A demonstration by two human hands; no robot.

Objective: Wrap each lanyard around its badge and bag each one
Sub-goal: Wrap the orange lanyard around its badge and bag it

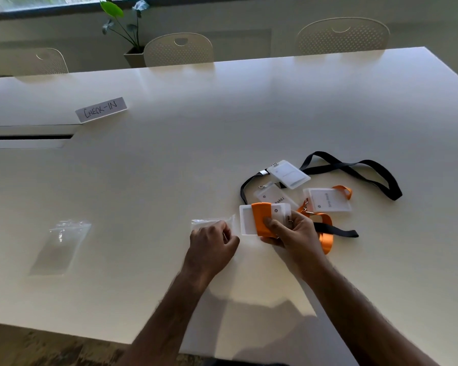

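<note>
1. A wrapped badge [265, 219] is held by the right hand [292, 233] just above the white table [169, 167]. The thumb is pressed on the orange lanyard [262, 217], which is wound around the middle of the badge, and the other fingers are curled under it.
2. A clear bag [213, 223] is pinched at its top edge by the left hand [212, 245]. The fingers are curled together on the plastic. The bag lies just left of the wrapped badge, and its edge is very near the badge; whether they touch cannot be told.
3. A second clear bag [61, 247] is seen flat on the table, well apart to the left, and it is not touched.
4. Behind the right hand, three more badges are lying on the table. A far badge [288, 174] is joined to a black lanyard [354, 170], which is spread in a long loop to the right.
5. A middle badge [271, 196] with the letters "KohLI" is partly hidden behind the wrapped badge.
6. A right badge [327, 199] is joined to a loose orange lanyard [325, 235], which runs down beside the right wrist and crosses a black strap.
7. A paper sign [101, 109] with "CHECK-IN" stands farther back on the left.
8. Three chairs [179, 48] and a plant [122, 25] are seen behind the table.
</note>
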